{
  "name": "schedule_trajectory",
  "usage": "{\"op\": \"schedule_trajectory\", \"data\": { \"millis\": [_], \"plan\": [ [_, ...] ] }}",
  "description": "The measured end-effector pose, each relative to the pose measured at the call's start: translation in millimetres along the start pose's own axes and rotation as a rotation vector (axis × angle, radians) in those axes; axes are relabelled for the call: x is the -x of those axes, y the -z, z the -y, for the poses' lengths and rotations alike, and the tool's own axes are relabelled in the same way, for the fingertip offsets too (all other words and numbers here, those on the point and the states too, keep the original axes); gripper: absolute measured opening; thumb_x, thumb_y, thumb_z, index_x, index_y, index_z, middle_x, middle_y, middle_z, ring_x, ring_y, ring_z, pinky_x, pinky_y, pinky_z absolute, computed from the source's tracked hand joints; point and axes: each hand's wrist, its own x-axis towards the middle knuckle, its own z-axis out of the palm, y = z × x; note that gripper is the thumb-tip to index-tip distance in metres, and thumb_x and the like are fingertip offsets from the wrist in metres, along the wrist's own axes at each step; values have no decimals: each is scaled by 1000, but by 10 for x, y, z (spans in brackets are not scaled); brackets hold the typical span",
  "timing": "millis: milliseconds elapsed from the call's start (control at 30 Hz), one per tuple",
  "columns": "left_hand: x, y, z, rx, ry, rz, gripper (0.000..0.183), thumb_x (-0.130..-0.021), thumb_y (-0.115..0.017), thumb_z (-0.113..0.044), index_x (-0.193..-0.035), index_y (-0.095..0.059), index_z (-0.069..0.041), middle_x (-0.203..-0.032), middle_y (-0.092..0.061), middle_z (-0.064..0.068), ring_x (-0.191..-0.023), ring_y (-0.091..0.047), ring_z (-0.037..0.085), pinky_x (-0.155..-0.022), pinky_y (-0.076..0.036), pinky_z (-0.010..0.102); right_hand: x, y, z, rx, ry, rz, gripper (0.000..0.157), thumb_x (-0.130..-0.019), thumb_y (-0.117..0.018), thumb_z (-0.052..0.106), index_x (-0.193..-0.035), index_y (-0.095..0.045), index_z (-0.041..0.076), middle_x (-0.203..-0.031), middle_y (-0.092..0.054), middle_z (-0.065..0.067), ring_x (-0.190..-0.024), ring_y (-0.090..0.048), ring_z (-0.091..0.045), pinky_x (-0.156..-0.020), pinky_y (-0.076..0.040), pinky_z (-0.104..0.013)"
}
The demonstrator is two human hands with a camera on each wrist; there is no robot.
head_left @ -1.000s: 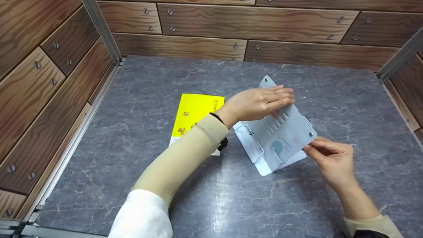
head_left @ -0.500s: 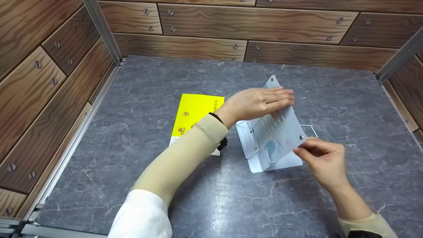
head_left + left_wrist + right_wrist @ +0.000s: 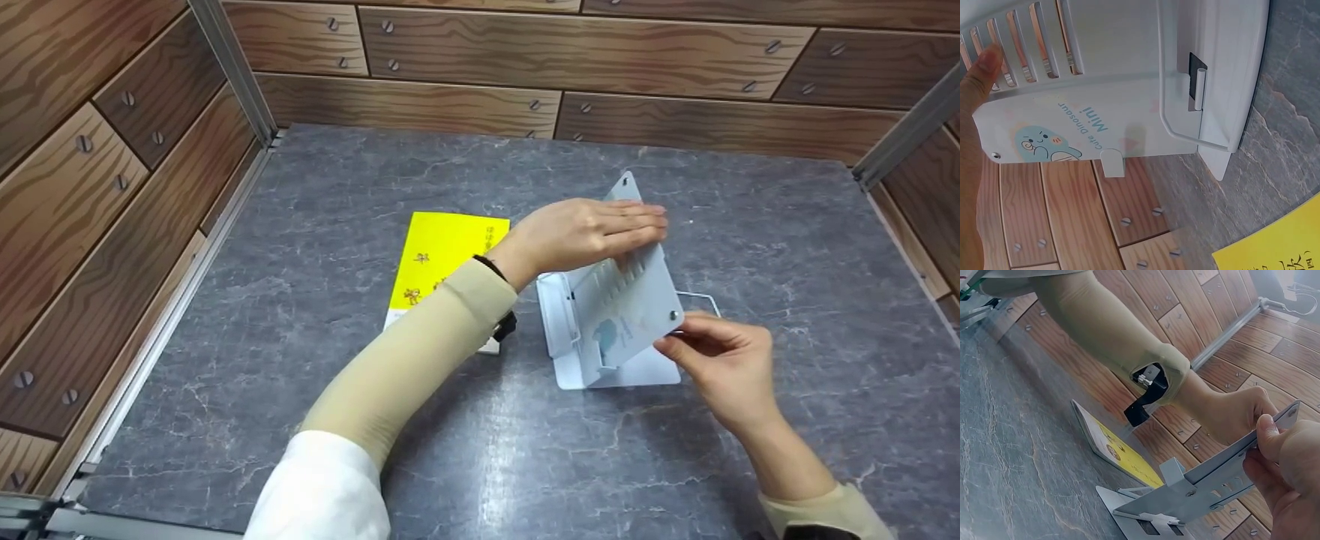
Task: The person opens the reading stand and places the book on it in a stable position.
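Note:
A pale blue-white metal book stand (image 3: 641, 304) stands on the table with its slotted back panel raised at an angle above the base plate (image 3: 645, 373). A blue dinosaur print (image 3: 1047, 143) and lettering decorate the panel. My left hand (image 3: 585, 234) grips the panel's top edge, thumb (image 3: 987, 62) on the slotted front face and fingers over the far side. At the panel's near right corner, my right hand (image 3: 724, 364) pinches the edge between thumb and fingers. A wire loop (image 3: 701, 300) juts out behind the panel.
A yellow book (image 3: 446, 251) lies left of the stand, partly hidden under my left forearm. Wood-patterned walls (image 3: 585, 52) with metal corner posts (image 3: 232, 75) enclose the grey marbled table (image 3: 262, 337).
The back panel has swung more upright and its near corner has shifted left, my right hand moving left with it. The wire loop now shows behind. My left hand has hardly moved.

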Motion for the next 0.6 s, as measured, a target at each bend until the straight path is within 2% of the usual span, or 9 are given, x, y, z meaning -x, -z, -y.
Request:
{"op": "schedule_trajectory", "data": {
  "millis": [600],
  "plan": [
    [33, 36, 42, -28, -42, -34, 34, -112, -51, -8, -143, -63, 2, -148, -61, 14, -142, -54, 22, -125, -23, 26, -56, -160, 27, 24, -37, 18, 29, -76, -73, -34, -103, -66, -30, -101, -78, -19, -92, -77, -22, -80, -64, -29]
  ]
}}
